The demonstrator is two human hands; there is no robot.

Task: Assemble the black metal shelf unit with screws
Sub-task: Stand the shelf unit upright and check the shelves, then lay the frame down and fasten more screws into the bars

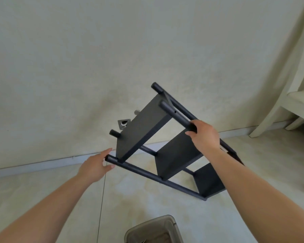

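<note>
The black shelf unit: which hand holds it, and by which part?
The right hand grips a post of the shelf unit; the left hand touches another post's end.

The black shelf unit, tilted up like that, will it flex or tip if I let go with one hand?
The shelf unit probably stays stiff: three panels join round posts. It leans on its far lower end, so it would likely tip or swing if the right hand gripping a post released. The left hand only cups a post end, and smooth round tubing may slip there.
</note>
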